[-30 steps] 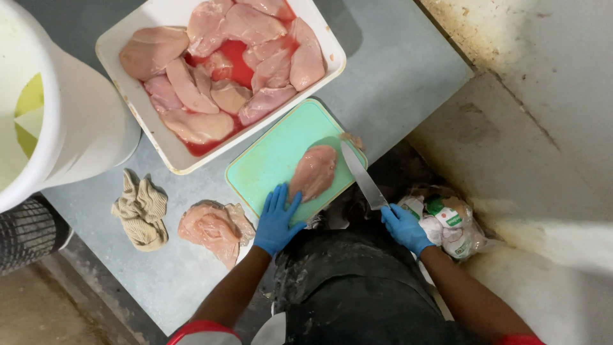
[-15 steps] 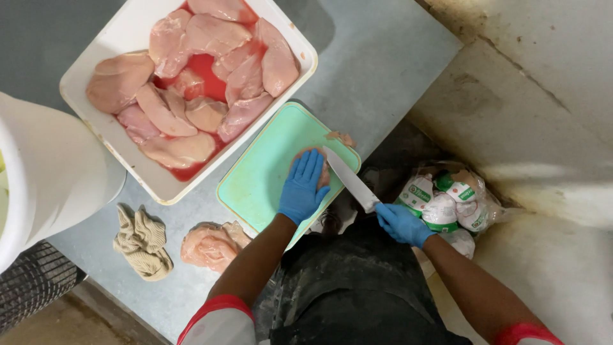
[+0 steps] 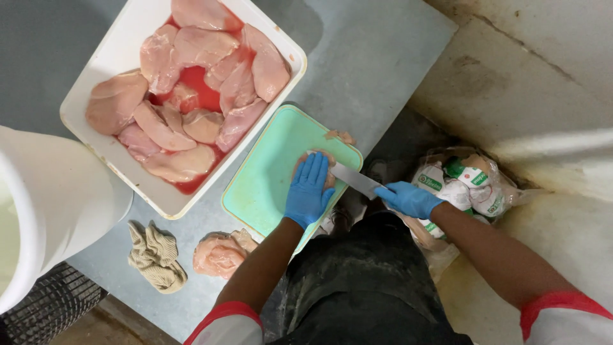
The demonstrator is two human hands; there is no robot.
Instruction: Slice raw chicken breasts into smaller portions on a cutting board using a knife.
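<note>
My left hand (image 3: 309,190), in a blue glove, presses flat on a raw chicken breast (image 3: 329,167) that lies on the pale green cutting board (image 3: 268,176). Most of the meat is hidden under the palm. In my right hand (image 3: 407,198), also blue-gloved, is a knife (image 3: 355,179) whose blade runs sideways into the chicken under my left fingers. A small scrap of meat (image 3: 340,135) sits at the board's far corner.
A white tub (image 3: 108,67) of raw chicken breasts in red liquid stands beyond the board. A cut chicken piece (image 3: 220,253) and a crumpled beige cloth (image 3: 153,255) lie near the table's front edge. At left is a large white bucket (image 3: 51,204). A plastic bag of packages (image 3: 469,182) sits on the floor at right.
My left hand moved from the board's edge onto the chicken breast and flattened on it. The knife blade came in sideways under that hand. The view tilted slightly.
</note>
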